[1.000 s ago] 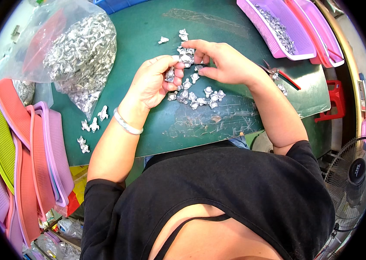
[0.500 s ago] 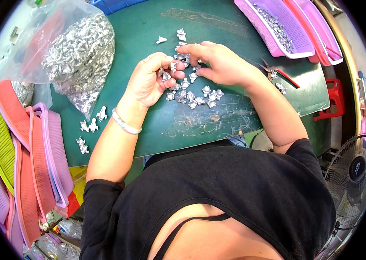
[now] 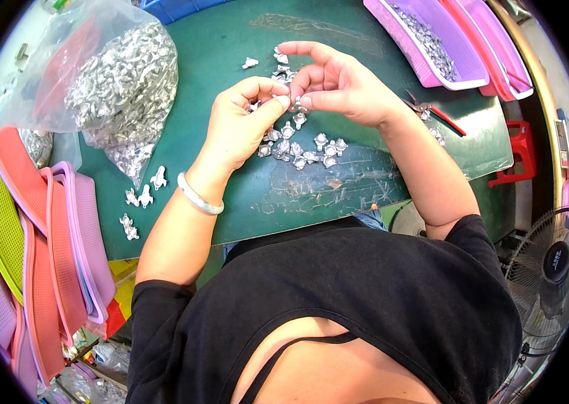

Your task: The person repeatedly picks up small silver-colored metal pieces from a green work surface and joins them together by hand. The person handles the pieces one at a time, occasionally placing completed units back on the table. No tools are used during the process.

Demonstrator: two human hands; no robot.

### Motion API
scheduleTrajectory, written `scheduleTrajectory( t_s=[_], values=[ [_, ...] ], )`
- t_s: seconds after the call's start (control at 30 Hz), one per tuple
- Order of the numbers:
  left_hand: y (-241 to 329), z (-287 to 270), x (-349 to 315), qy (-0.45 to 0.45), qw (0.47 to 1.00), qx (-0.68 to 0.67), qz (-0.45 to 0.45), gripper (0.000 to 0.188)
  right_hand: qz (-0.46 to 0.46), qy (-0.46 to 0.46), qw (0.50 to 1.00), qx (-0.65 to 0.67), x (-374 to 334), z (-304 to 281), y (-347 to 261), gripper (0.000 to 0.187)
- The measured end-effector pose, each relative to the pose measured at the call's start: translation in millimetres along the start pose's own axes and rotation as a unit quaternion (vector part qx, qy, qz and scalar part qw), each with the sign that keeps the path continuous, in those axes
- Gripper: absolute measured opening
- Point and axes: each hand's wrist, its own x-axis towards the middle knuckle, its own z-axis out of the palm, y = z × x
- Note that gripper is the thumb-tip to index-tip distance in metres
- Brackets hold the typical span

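Observation:
My left hand [image 3: 242, 121] is closed round small silver metal castings, with a bit of them showing between its fingers. Thumb and forefinger of my right hand [image 3: 346, 84] pinch one small silver casting [image 3: 299, 105], right against the left fingertips; its other fingers are lifted. Below and around both hands, loose silver castings [image 3: 298, 159] lie scattered on the green table [image 3: 244, 214]. A few more castings [image 3: 281, 59] sit just beyond the hands. Part of the pile is hidden by my fingers.
A clear plastic bag [image 3: 133, 81] full of castings stands at the left, with several castings [image 3: 145, 195] near it. Stacked coloured baskets [image 3: 49, 249] line the left edge. Red-handled nippers [image 3: 442, 118] lie at the right, below a purple basket [image 3: 463, 71] of parts.
My right hand has moved in to meet the left and now pinches a casting. My left hand has turned over, palm down, its thumb and forefinger brought together.

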Motion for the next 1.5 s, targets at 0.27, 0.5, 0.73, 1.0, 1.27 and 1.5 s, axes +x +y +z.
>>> scheduleTrajectory(
  t_s=[0.27, 0.5, 0.73, 1.0, 1.27, 1.5],
  values=[
    [-10, 1, 3, -0.006, 0.979, 0.126, 0.159, 0.013, 0.036, -0.006, 0.996, 0.077, 1, 0, 4, 0.068],
    [-7, 1, 2, 0.009, 0.963, 0.192, 0.191, 0.010, 0.042, -0.003, 0.995, 0.094, 1, 1, 3, 0.069],
    [-7, 2, 2, 0.023, 0.985, 0.115, 0.129, 0.012, 0.033, 0.034, 0.997, 0.063, 2, 2, 8, 0.068],
    [0, 5, -3, 0.007, 0.994, 0.053, 0.092, 0.013, -0.010, 0.062, 0.996, 0.070, 3, 4, 8, 0.065],
    [1, 6, -4, 0.015, 0.996, 0.040, 0.081, 0.013, -0.030, 0.074, 0.996, 0.035, 3, 6, 9, 0.063],
    [-1, 5, -2, 0.040, 0.994, 0.060, 0.084, 0.012, -0.109, 0.103, 0.982, -0.116, 2, 10, 13, 0.059]
  ],
)
